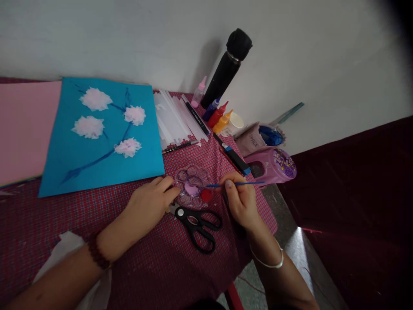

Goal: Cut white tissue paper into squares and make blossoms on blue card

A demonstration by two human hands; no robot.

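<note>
My right hand (240,200) pinches a thin blue paintbrush (250,183), its tip over a clear flower-shaped paint palette (193,172). Pink paint fills the palette's middle, and red paint (206,195) sits in one of its wells. At the palette's left edge, my left hand (153,200) grips the rim with curled fingers. Just below lie black-handled scissors (196,221), their blades partly hidden by my left hand. A blue sheet (135,165) to the left bears a dark blue painted branch and several pale pink paper blossoms (96,99).
Behind the palette are white strips (171,118), a black marker (196,116), paint bottles (217,114), and a tall black flask (224,71). A box cutter (237,159) lies near the right table edge. Beyond it is a pink container (274,165). Pink paper (26,129) lies far left.
</note>
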